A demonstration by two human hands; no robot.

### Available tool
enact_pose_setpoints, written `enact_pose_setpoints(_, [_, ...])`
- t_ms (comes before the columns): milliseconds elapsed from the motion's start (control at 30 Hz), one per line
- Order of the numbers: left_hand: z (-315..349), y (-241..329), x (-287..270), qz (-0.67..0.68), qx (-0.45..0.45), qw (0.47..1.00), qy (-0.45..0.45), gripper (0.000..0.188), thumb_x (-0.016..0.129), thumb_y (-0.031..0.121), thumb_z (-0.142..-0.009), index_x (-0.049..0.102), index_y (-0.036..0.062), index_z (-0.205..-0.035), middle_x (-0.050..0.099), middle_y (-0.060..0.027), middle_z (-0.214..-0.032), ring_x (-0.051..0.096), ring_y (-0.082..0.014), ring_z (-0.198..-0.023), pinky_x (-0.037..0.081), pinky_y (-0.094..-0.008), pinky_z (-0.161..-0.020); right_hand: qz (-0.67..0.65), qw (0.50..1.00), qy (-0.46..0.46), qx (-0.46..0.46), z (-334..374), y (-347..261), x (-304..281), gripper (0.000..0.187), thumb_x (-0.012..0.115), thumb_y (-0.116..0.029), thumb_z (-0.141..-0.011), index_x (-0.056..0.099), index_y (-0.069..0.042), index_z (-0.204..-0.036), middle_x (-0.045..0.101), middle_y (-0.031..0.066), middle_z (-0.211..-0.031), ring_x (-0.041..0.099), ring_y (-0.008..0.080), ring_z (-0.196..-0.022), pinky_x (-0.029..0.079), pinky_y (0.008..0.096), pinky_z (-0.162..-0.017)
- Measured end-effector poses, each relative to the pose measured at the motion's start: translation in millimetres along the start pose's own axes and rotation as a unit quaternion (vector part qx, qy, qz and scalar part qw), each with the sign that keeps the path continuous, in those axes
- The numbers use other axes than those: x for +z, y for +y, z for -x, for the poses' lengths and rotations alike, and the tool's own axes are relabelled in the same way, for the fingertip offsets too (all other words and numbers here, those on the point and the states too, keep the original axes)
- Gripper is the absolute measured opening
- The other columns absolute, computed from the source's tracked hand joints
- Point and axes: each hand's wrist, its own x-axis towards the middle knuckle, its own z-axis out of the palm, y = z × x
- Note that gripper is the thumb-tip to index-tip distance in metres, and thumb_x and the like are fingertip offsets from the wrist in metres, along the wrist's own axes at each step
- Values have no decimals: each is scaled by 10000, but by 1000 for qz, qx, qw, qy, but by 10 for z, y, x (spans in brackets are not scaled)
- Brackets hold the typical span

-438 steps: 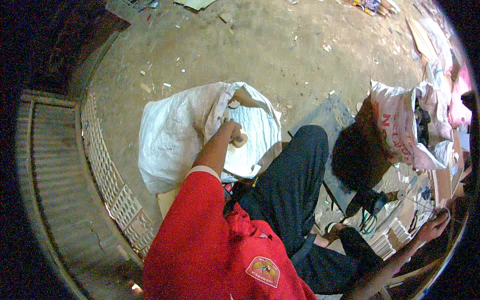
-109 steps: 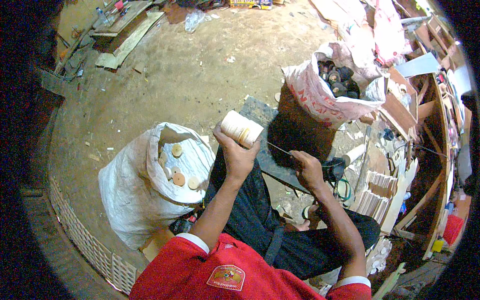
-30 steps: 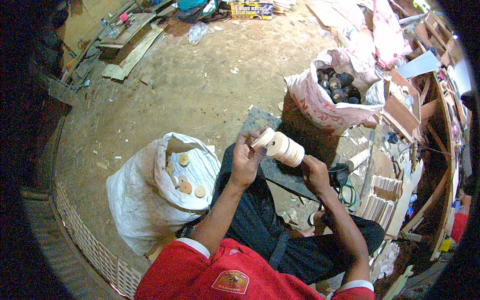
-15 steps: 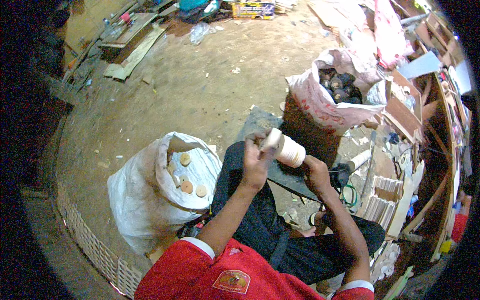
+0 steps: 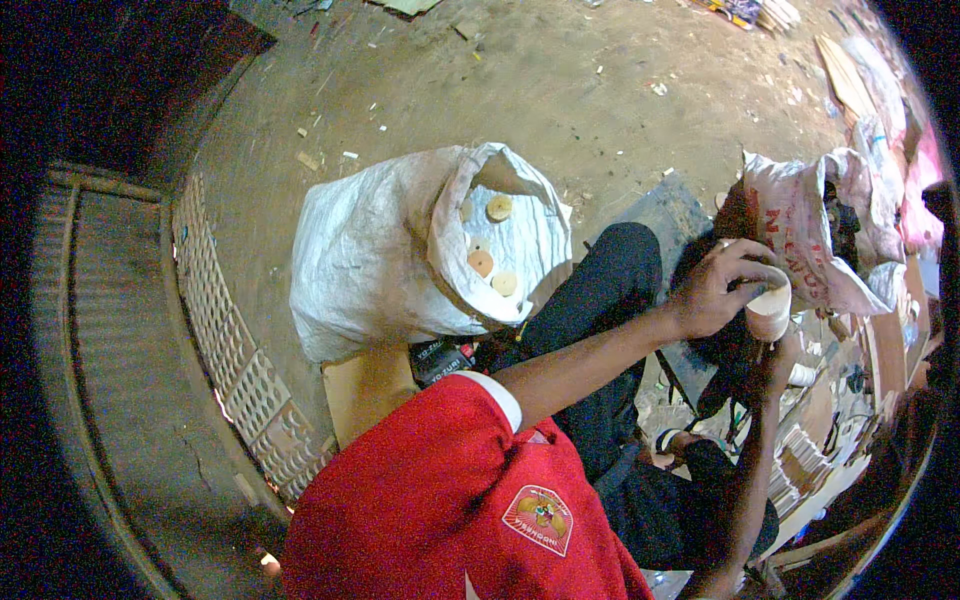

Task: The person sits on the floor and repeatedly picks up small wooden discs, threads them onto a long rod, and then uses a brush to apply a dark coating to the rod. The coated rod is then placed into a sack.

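Both hands (image 5: 716,287), the pale disc stack (image 5: 768,316) between them

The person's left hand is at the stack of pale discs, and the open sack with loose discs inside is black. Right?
Only the colour is wrong: the head view shows the open sack with loose discs inside as white. The left hand is at the stack of pale discs.

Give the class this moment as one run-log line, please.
left grip: at top of pale disc stack | right grip: just beneath it | white sack: open, round discs inside
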Motion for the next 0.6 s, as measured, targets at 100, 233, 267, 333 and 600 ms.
enact_pose_setpoints(100, [-47, 51, 91, -61, 25, 998, 20, 156, 674, 138, -816, 738, 93, -951, 622, -104, -1165, 578, -320, -1117, 434, -444, -987, 251, 960, -86, -92, 5, -198, -132, 395, 598, 23, -805, 578, 0, -1199, 650, 133, -1100, 605, 258, -1021, 464, 361, -885])
enact_pose_setpoints(233, [-55, 126, 228, -147, 70, 983, 84, 133, 712, 85, -700, 719, 126, -826, 623, -68, -1086, 553, -308, -1125, 419, -435, -990, 417, 894, -64, -149, 15, -520, -301, 462, 540, -69, -922, 465, -17, -1374, 550, 156, -1342, 490, 299, -1271, 383, 398, -1064])
enact_pose_setpoints(267, [-63, 141, 257, -122, 51, 989, 71, 153, 705, 79, -681, 716, 141, -820, 616, -67, -1082, 528, -307, -1163, 395, -437, -1015, 365, 914, -65, -162, 31, -593, -327, 480, 532, -134, -943, 433, -23, -1399, 511, 172, -1384, 466, 302, -1302, 370, 431, -1078])
enact_pose_setpoints(333, [-81, 145, 280, -129, 61, 987, 70, 164, 704, 80, -679, 717, 139, -831, 611, -70, -1093, 520, -308, -1174, 393, -437, -1019, 301, 917, -89, -248, 76, -687, -336, 512, 540, -168, -946, 414, -22, -1419, 496, 176, -1404, 445, 308, -1328, 351, 447, -1099])
enact_pose_setpoints(600, [-22, 66, 392, -97, 69, 993, 28, 157, 698, 52, -723, 710, 92, -874, 595, -94, -1134, 531, -320, -1167, 412, -433, -1014, 351, 921, -99, -139, 169, -528, -91, 335, 521, -144, -987, 519, 4, -1288, 608, 152, -1193, 583, 249, -1081, 444, 372, -969])
